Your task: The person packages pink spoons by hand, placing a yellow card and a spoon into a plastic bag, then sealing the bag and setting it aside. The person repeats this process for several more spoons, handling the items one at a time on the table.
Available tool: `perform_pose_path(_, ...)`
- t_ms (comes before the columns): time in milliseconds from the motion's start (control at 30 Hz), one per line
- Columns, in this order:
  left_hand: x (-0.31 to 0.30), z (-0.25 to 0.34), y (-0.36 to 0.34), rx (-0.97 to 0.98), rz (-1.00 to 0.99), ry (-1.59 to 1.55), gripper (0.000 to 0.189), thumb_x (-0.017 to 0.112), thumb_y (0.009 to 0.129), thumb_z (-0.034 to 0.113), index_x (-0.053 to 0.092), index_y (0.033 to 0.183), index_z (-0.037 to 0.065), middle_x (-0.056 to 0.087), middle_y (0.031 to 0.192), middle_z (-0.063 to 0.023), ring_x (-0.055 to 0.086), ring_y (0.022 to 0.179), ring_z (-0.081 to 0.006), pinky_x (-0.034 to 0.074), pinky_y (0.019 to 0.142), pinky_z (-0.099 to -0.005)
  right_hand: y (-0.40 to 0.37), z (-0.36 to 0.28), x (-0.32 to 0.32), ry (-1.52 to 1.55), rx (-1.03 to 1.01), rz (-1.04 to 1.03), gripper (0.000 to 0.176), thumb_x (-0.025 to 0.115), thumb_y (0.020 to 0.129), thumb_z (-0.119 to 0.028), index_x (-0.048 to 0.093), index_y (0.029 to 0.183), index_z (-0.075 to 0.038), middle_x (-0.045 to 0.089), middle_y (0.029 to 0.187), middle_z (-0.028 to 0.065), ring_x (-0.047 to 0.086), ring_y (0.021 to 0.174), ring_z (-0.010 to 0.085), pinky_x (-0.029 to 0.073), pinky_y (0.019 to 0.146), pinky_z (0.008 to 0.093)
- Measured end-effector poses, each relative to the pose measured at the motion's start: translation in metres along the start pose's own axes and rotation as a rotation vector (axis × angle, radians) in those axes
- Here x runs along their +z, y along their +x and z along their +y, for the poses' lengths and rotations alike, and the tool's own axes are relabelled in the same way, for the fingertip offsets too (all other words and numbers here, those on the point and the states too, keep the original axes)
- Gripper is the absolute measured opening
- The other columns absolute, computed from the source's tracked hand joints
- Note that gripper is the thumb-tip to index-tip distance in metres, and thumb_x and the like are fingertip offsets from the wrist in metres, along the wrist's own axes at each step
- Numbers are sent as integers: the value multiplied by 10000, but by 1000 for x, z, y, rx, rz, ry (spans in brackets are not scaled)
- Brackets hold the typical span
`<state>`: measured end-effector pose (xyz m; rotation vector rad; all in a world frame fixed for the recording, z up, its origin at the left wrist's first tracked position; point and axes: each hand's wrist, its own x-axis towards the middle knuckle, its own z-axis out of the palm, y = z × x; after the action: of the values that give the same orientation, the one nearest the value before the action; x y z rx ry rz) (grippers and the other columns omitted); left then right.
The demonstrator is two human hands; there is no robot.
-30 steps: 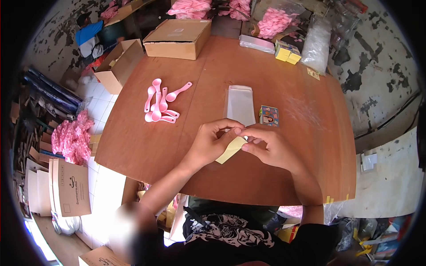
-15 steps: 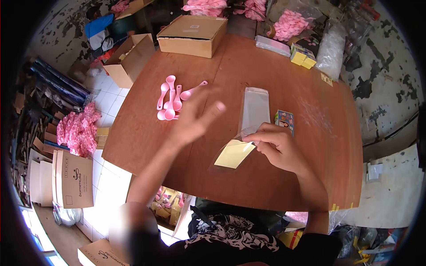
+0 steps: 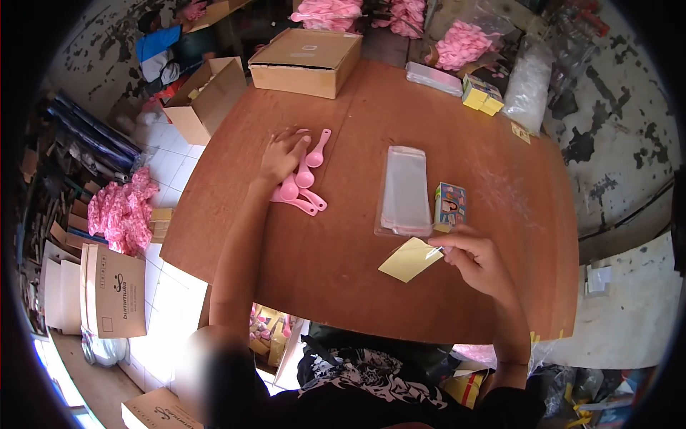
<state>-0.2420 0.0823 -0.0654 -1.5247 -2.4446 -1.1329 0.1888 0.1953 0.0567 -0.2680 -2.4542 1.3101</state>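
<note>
On the wooden table (image 3: pixel 343 286), your left hand (image 3: pixel 282 154) is resting on the pink spoons (image 3: pixel 309 180); I cannot tell whether it is gripping any. Your right hand (image 3: pixel 479 261) is pinching the yellow card (image 3: pixel 409 259) by a corner, just beside the clear bags (image 3: pixel 405 189).

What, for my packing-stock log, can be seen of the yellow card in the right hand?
The yellow card is a plain, flat, four-sided sheet, seemingly paper or thin card, with no print visible. It lies turned diagonally, low over the brown table; whether it rests there is unclear. The right hand pinches one corner, where a bit of clear film glints. The stack of clear bags sits just beyond it.
</note>
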Motion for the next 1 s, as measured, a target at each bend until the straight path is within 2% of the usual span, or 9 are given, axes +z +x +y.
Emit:
perform_pose_path(200, 41, 87, -24, -44, 140, 157, 551, 484, 985, 474, 531, 1403, 118, 452, 1468, -238, 363, 1411, -381, 214, 1171, -534, 19, -6, 12, -43, -63, -23, 263, 558, 897, 75, 706, 1090, -26, 558, 822, 75, 532, 696, 157, 431, 638, 279)
perform_pose_path(333, -24, 183, -87, 294, -496, -771, 629, 592, 962, 473, 486, 1407, 41, 517, 1394, -263, 499, 1322, -354, 408, 1066, -446, 35, -16, 31, -71, -124, -94, 248, 561, 897, 73, 705, 1070, -31, 596, 842, 96, 584, 723, 178, 461, 656, 289)
perform_pose_path(433, -38, 208, -138, 196, -494, -735, 523, 669, 950, 298, 513, 1353, 5, 666, 1173, -215, 668, 1088, -300, 521, 897, -371, 46, -14, 51, -88, -347, -137, 201, 582, 911, 24, 678, 1083, -19, 671, 910, 104, 682, 827, 190, 511, 684, 303)
perform_pose_path(500, -34, 200, -161, 38, -234, -778, 351, 681, 942, 163, 590, 1236, -6, 726, 925, -137, 711, 835, -191, 540, 748, -308, 61, -25, 51, 88, -193, -278, 196, 573, 928, 12, 655, 1105, -7, 683, 915, 92, 670, 796, 157, 513, 683, 292)
perform_pose_path(533, -36, 195, -168, 39, -233, -776, 351, 681, 942, 163, 590, 1236, -6, 726, 925, -137, 711, 835, -191, 540, 748, -308, 73, -30, 50, 263, -34, -413, 195, 564, 946, 1, 632, 1128, 4, 694, 920, 80, 658, 765, 124, 515, 683, 282)
perform_pose_path(600, -40, 183, -181, -236, -108, -754, 206, 614, 984, 80, 599, 1148, -43, 710, 880, -47, 671, 792, -103, 550, 731, -255, 111, -12, 56, 253, -6, -180, 229, 562, 965, -40, 597, 1190, -10, 699, 898, 58, 644, 725, 101, 515, 673, 269)
perform_pose_path(767, -33, 173, -195, -294, -72, -799, 180, 630, 971, 64, 591, 1121, -26, 682, 888, -42, 642, 783, -71, 522, 670, -222, 231, 95, 91, -304, -306, 84, 185, 618, 929, -97, 662, 1099, -39, 710, 848, 91, 664, 698, 198, 527, 668, 344)
perform_pose_path(833, -33, 175, -195, -291, -71, -828, 196, 631, 970, 66, 583, 1138, -24, 685, 900, -47, 642, 793, -71, 521, 673, -223, 253, 102, 106, -488, -117, 45, 180, 700, 831, -175, 719, 991, -93, 710, 927, 159, 687, 793, 321, 537, 711, 424)
perform_pose_path(1000, -33, 176, -194, -253, -1, -847, 258, 640, 970, 88, 551, 1181, -32, 693, 947, -63, 640, 830, -73, 517, 702, -221, 264, 83, 110, -582, 102, 70, 153, 738, 813, -212, 734, 865, -68, 710, 849, 185, 700, 802, 374, 553, 711, 483)
